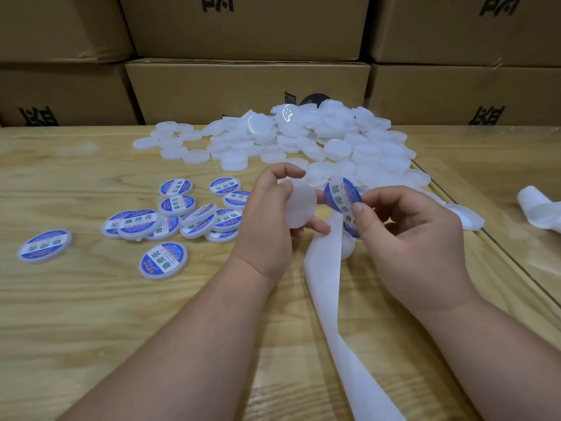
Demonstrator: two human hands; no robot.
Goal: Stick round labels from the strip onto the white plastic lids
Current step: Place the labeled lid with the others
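Observation:
My left hand grips a bare white plastic lid between thumb and fingers, just above the table. My right hand pinches a round blue-and-white label, curled and partly peeled off the white backing strip. The strip runs from under my right hand down to the bottom edge of the view. Label and lid are close together but apart. A large heap of unlabelled white lids lies at the back of the table. Several labelled lids lie scattered to the left.
The wooden table is backed by a wall of stacked cardboard boxes. A crumpled piece of used white backing strip lies at the right edge. A seam in the tabletop runs diagonally on the right.

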